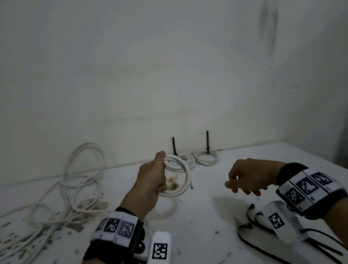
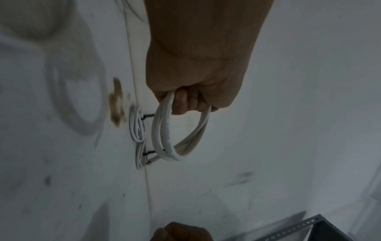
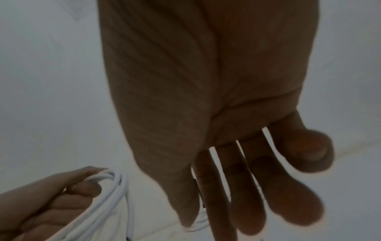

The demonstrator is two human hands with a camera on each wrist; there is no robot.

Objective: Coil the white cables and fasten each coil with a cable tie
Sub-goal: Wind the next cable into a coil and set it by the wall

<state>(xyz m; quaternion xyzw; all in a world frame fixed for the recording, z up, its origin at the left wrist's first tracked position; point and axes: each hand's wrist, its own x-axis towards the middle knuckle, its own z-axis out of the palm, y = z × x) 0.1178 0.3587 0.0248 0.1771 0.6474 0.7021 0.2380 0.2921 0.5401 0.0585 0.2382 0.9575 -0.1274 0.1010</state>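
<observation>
White, smooth round cable wound into a small coil (image 1: 178, 176) hangs from the left hand (image 1: 153, 183), whose fingers (image 2: 183, 101) curl tightly around the gathered loops, thumb raised, just above a paint-flecked white table (image 1: 203, 227). Right hand (image 1: 250, 179) hovers apart over the table, holding nothing, its fingers (image 3: 268, 187) loosely extended and slightly spread. Against the back wall lie two finished coils (image 1: 206, 158), each cinched by a thin black cable tie (image 1: 208, 141) standing upright. A loose tangle of white cable (image 1: 63, 204) sprawls at far left. Spare black cable ties (image 1: 254, 225) (partly hidden by the wrist camera) lie beneath the right wrist
</observation>
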